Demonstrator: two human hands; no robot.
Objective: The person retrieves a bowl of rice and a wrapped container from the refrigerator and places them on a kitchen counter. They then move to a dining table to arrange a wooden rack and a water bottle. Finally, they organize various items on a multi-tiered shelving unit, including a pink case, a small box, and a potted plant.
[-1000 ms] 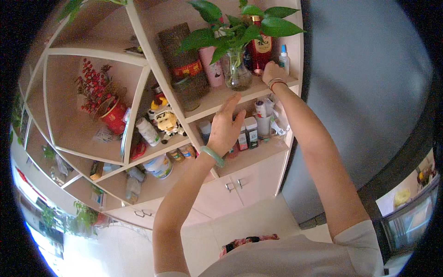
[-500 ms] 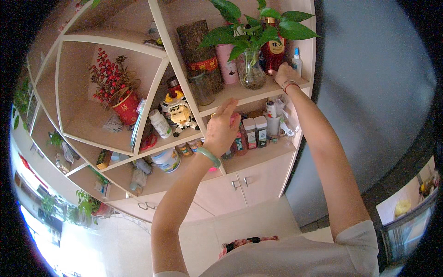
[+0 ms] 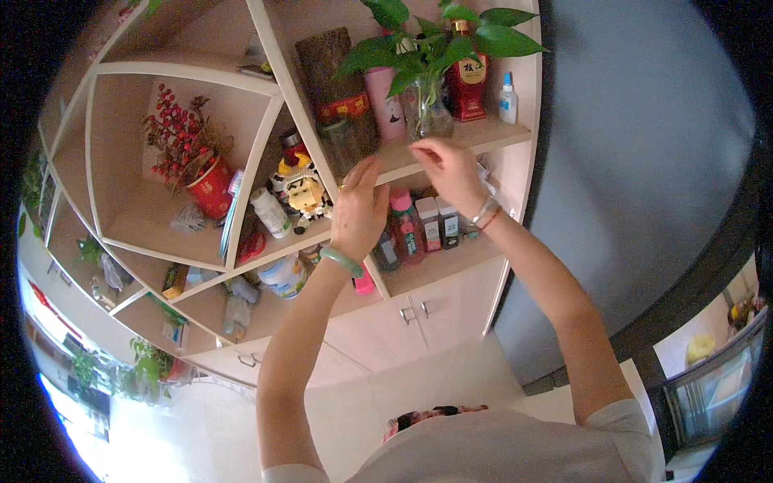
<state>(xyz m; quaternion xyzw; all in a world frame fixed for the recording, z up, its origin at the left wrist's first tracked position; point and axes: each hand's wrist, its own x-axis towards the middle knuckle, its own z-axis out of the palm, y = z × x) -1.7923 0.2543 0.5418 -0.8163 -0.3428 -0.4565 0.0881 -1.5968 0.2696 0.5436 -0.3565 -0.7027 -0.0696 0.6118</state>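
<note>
My left hand, with a green bangle at its wrist, is raised in front of the shelf divider with its fingers stretched upward. Nothing shows in it. My right hand is before the upper shelf's front edge, its fingers bent together and pointing left. Whatever may be between them is hidden. Just behind it stands a glass vase of water with a leafy green plant. Beyond, a red bottle with a gold cap stands upright beside a small white bottle with a blue cap.
A pink cylinder and a bark-covered log stand left of the vase. Below are a pink-capped bottle and two dark-and-white boxes. A cow figurine and a red flowerpot occupy compartments leftward. A grey panel borders the right.
My right hand has come away from the foot of the red bottle, moving left and toward me. My left hand has shifted slightly left, as has the whole view.
</note>
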